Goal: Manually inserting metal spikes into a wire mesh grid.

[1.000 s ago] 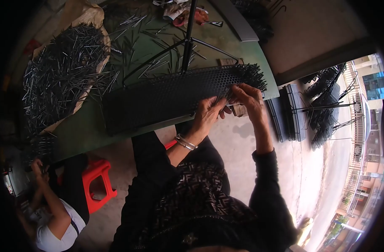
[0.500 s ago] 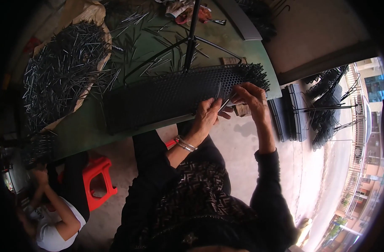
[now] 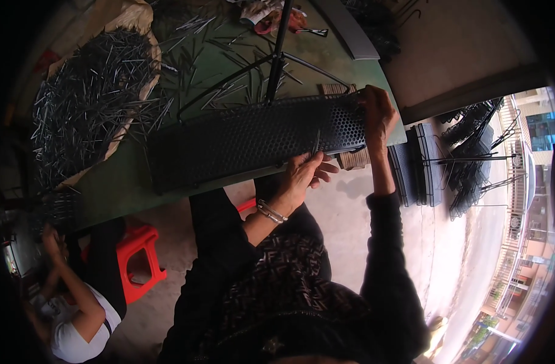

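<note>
A long black perforated panel (image 3: 247, 136) lies tilted along the near edge of the green table. My right hand (image 3: 379, 115) is closed round its right end, the fingers partly hidden there. Under the panel's front edge, my left hand (image 3: 301, 176) pinches a few thin metal rods (image 3: 317, 141) between thumb and finger, while its other fingers stick out loosely. Behind the panel rises a thin black metal stand (image 3: 275, 67) with spread legs. Many loose dark rods (image 3: 98, 91) are heaped on brown paper to the left.
More rods (image 3: 226, 45) lie scattered over the green table (image 3: 116, 197). Ribbed cardboard (image 3: 353, 160) sits under the panel's right end. Black racks (image 3: 426, 164) stand on the floor at right. A co-worker (image 3: 86, 315) sits at lower left by a red stool (image 3: 141, 261).
My right hand has left the rods beside my left hand and moved up and right to the panel's end. The bunch of upright rods there no longer shows. My left hand dropped slightly.
</note>
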Motion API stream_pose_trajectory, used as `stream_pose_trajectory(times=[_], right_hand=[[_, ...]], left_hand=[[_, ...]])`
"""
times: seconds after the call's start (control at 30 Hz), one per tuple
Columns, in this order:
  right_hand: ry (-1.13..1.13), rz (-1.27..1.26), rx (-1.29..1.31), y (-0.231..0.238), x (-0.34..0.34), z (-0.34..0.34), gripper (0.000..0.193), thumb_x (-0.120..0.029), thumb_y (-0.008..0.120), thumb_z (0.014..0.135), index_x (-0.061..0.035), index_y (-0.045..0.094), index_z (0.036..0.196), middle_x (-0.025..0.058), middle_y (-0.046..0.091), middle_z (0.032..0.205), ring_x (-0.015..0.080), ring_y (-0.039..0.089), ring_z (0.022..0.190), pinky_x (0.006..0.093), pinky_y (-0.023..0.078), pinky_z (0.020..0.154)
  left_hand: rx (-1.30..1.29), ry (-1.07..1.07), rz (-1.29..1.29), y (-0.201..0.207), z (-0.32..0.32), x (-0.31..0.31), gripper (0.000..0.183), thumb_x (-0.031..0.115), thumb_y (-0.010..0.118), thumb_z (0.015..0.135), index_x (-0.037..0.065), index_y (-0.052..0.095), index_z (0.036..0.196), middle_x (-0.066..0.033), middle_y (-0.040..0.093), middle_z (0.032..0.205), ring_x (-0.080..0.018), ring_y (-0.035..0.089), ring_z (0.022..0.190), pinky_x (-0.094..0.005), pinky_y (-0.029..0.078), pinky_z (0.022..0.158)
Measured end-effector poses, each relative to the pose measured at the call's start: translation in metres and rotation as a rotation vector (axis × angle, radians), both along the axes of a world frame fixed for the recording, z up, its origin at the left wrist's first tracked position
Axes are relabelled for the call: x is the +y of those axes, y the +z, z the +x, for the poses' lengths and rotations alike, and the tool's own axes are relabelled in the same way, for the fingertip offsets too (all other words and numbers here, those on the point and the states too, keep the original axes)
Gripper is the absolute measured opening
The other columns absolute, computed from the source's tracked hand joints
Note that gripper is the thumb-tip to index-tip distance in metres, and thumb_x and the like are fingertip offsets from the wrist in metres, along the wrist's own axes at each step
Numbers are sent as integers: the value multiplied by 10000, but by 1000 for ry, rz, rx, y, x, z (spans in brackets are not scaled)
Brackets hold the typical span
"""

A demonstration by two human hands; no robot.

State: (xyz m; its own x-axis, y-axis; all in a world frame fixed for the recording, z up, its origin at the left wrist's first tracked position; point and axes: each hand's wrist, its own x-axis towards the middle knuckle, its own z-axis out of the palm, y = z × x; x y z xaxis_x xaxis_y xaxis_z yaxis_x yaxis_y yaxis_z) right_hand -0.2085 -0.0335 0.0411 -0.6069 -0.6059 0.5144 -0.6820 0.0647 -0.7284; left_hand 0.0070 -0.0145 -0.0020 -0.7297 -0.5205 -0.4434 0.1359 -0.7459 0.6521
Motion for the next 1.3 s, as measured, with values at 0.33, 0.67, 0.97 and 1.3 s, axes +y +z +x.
stream_pose_trajectory(times=[0.33,0.67,0.97,1.3], right_hand=[[42,9,143,-2,-1,-4,173,-147,586,938,-16,679,1001,77,718,782,119,690,727,248,509,681],[7,113,155,6,1,-2,174,-141,587,932,-5,677,991,90,714,777,129,693,729,255,509,666],[134,122,97,15,-4,2,136,-114,591,890,-24,681,938,133,693,766,211,684,698,308,508,642],[-36,337,265,5,-5,1,202,-248,617,900,-90,726,963,104,712,823,247,699,758,337,518,695]], left_hand=[[14,-5,6,-1,-1,0,270,300,540,997,42,619,1015,-126,719,922,-65,581,638,-182,362,479],[18,40,31,3,-1,3,286,301,537,998,31,624,1035,-122,716,876,-49,517,566,-183,340,457],[71,41,-35,0,0,2,298,283,494,1020,29,643,1068,-83,700,879,-6,299,546,-172,271,471],[28,41,21,13,-2,4,303,308,482,1026,53,626,1105,-79,676,861,-18,336,576,-168,292,488]])
